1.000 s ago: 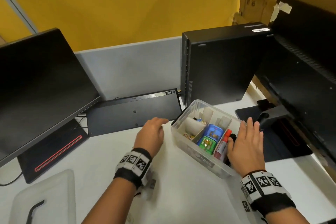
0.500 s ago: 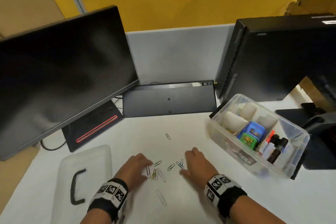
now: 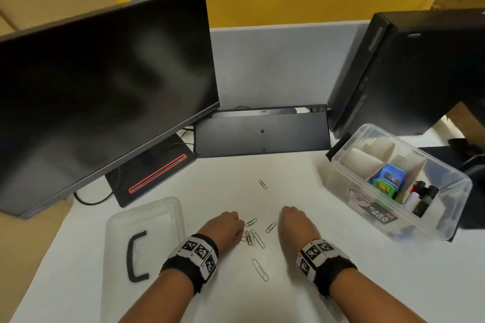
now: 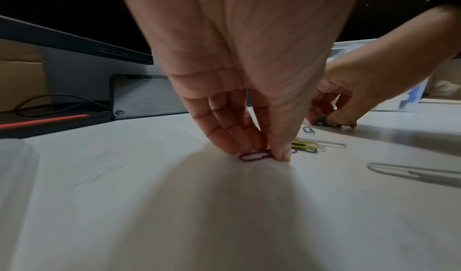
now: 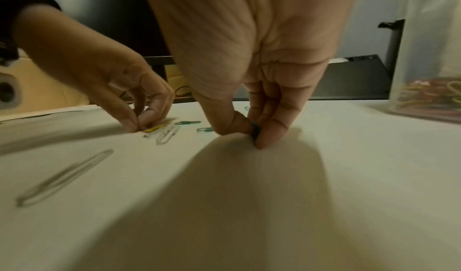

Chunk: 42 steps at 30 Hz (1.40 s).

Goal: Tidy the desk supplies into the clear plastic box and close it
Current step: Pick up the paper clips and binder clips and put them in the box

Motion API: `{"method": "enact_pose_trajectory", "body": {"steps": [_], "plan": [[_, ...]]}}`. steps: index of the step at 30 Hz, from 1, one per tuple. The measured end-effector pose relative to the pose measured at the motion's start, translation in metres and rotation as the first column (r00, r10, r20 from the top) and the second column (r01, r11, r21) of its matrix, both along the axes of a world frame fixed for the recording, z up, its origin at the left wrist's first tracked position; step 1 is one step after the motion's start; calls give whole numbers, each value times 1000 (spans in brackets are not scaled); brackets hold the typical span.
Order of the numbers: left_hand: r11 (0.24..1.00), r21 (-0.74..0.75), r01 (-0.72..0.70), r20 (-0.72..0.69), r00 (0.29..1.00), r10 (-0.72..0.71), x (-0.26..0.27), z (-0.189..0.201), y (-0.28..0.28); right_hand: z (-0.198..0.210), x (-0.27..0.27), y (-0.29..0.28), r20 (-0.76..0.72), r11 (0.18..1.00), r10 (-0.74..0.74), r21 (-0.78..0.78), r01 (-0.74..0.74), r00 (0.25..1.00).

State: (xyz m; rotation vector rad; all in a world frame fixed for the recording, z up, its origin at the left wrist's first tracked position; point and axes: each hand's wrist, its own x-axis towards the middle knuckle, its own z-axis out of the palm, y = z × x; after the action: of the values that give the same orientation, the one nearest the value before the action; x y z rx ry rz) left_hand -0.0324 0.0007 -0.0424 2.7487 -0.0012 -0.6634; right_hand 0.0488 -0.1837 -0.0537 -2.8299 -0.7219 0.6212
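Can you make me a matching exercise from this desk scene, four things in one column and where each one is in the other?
Things:
1. box lid
2. markers
3. lone paper clip
4. purple paper clip

Places:
A. pinched under the left hand fingers
B. flat on the desk, left of the hands
C. upright in the clear plastic box
D. alone on the desk, beyond both hands

Pairs: 1-B, 2-C, 3-D, 4-A
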Motion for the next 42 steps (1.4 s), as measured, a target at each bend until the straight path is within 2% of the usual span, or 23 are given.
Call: {"method": "enact_pose_trajectory", "body": {"steps": [2, 4, 6, 8, 9, 10, 11, 13, 14, 16, 18, 22, 26, 29, 30, 31, 32, 34, 35, 37, 38, 40, 42], "plan": [[999, -27, -17, 3, 1000, 17, -3, -4, 4, 0, 5, -5, -103, 980, -140, 124, 152, 985], [998, -44, -52, 10, 999, 52, -6, -6, 7, -1, 12, -15, -348, 842, -277, 361, 401, 895], [994, -65, -83, 16, 996, 84, -8, -6, 7, 2, 14, -22, -640, 556, -293, 491, 671, 711], [995, -69, -77, 1, 997, 77, -8, -5, 8, 4, 12, -23, -869, 228, -182, 417, 880, 459], [996, -69, -62, -15, 998, 61, -8, -5, 8, 5, 12, -22, -913, 139, -129, 370, 919, 387], [997, -71, -44, -30, 999, 42, -8, -4, 8, 3, 11, -22, -912, 146, -118, 376, 915, 393], [997, -79, -24, -38, 999, 22, -8, -4, 8, 2, 11, -23, -853, 266, -162, 447, 854, 497], [995, -95, 44, 13, 999, -43, -9, -3, 8, 2, 9, -24, -509, 677, -167, 563, 473, 845], [991, -91, 95, 64, 994, -90, -9, -3, 7, 0, 9, -23, -334, 816, -76, 520, 251, 939], [979, -63, 193, 152, 972, -181, -8, -2, 4, -3, 10, -17, -178, 933, 142, 353, -72, 974], [966, -42, 255, 200, 949, -242, -4, 0, 1, -5, 11, -9, -120, 954, 268, 173, -245, 956], [962, -67, 263, 209, 947, -245, -1, -3, 0, -12, 9, -2, -37, 960, 270, 88, -266, 962], [979, -95, 181, 203, 966, -159, -2, -9, 1, -14, -5, 3, -22, 986, 165, 41, -164, 986], [987, -127, 97, 178, 981, -73, -2, -12, 4, -14, -7, 1, -173, 960, -60, 259, 105, 983], [988, -138, 75, 170, 984, -52, -2, -13, 4, -14, -8, -2, -318, 891, -134, 376, 255, 939], [987, -148, 56, 162, 986, -31, -3, -14, 4, -12, -8, -4, -506, 762, -164, 481, 434, 847], [987, -157, 39, 156, 988, -14, -4, -14, 5, -11, -9, -6, -686, 581, -126, 535, 614, 716], [986, -166, 21, 152, 988, 4, -6, -15, 5, -8, -12, -7, -894, 266, 47, 441, 857, 446], [987, -161, 22, 153, 988, 3, -6, -15, 5, -8, -13, -7, -923, 206, 82, 384, 900, 375], [991, -126, 40, 143, 989, -21, -5, -14, 4, -11, -14, -6, -926, 257, 55, 375, 891, 374], [993, -105, 49, 130, 991, -36, -4, -13, 3, -11, -13, -5, -892, 355, 6, 425, 833, 453], [996, -76, 54, 99, 994, -47, -2, -12, 0, -10, -16, -1, -706, 649, -108, 483, 588, 700], [997, -64, 38, 68, 997, -33, -2, -12, -2, -11, -21, 4, -468, 847, -163, 385, 367, 869]]}}
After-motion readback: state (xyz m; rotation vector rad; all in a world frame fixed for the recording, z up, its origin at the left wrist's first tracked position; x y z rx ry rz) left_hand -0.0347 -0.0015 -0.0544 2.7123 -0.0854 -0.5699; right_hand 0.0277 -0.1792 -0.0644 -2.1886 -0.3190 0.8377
